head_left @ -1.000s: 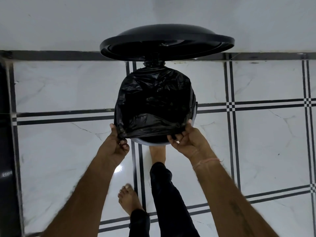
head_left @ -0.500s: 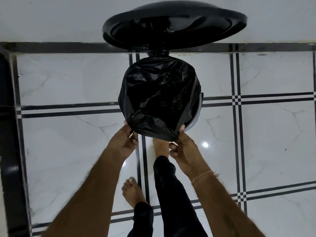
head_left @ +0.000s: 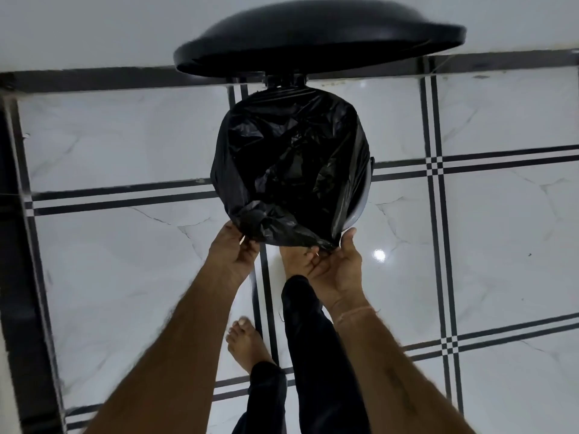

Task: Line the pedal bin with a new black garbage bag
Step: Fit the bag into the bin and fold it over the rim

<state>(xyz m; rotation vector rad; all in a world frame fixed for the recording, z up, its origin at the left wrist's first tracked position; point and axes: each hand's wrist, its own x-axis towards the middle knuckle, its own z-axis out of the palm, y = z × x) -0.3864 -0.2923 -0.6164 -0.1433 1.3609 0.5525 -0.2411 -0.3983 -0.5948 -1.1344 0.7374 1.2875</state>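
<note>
Bin: I see the pedal bin [head_left: 361, 200] standing upright on the tiled floor [head_left: 125, 270], close to the far wall. Its mouth faces straight up at my camera, so its long axis runs down and away from me.
Lid: the black lid [head_left: 319, 36] is raised, hinged on the far side, with its underside tilted toward me.
Bag: the black garbage bag [head_left: 291, 164] is inside the bin with its mouth spread over the rim. Its body hangs down along the bin's axis. The near edge is bunched and folded over the outside. A strip of grey bin wall shows bare on the right.
Left hand: my left hand [head_left: 233, 258] has its fingers curled, pinching the bag's edge at the near-left of the rim.
Right hand: my right hand [head_left: 340, 270] grips the bunched hem at the near-right. The thumb lies up against the bin wall.
Feet: one bare foot [head_left: 293, 258] is tucked under the bin's near side. I cannot see the pedal. The other foot [head_left: 244, 343] is flat on the floor further back.
</note>
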